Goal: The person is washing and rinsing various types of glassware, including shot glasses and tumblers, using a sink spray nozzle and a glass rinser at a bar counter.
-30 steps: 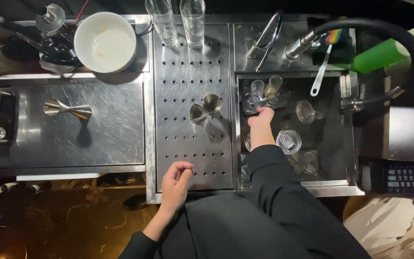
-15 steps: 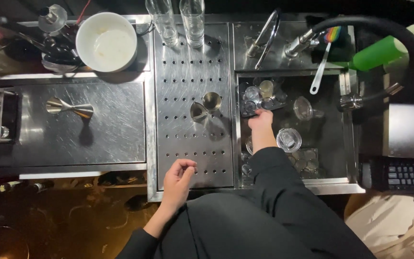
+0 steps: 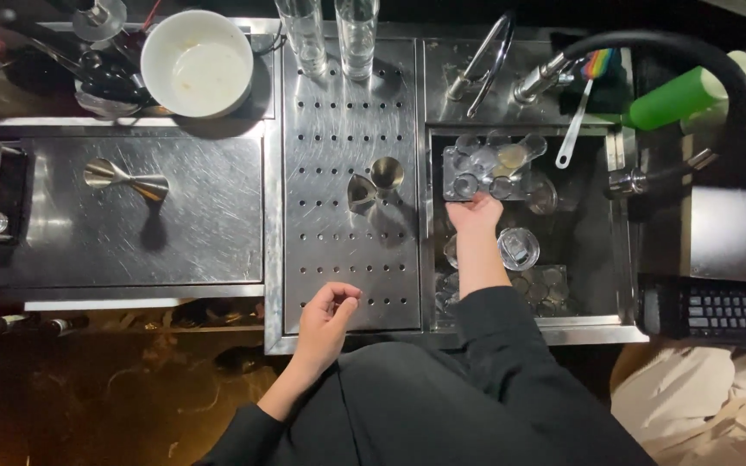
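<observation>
Nearest the camera, the left hand [image 3: 325,315] rests at the front edge of the perforated drain board [image 3: 351,259], fingers loosely curled, thumb near the fingertips, holding nothing. The right hand [image 3: 474,213], on a black-sleeved arm, reaches into the sink [image 3: 597,233] and grips the near edge of a clear tray of small glasses [image 3: 487,170] (fingers are under or behind the tray edge, so how tightly they close cannot be told). The tray sits in the far left part of the sink, just below the faucet deck. Just right of the wrist a round glass [image 3: 518,248] lies in the basin; more clear glassware [image 3: 546,289] lies near the front wall. Mid-board, 1 steel jigger [image 3: 373,185] lies on its side, well apart from both hands. A 2nd jigger [image 3: 127,179] lies on the flat steel counter to the left. Farther back: 2 tall clear glasses [image 3: 330,30] stand at the board's far edge, a white bowl [image 3: 198,62] sits to their left, a curved faucet [image 3: 485,60] stands behind the sink, and a brush with a rainbow-coloured head [image 3: 587,95] leans at the sink's far right corner beside a green bottle [image 3: 675,97]. A dark keyboard [image 3: 727,312] lies right of the sink.
</observation>
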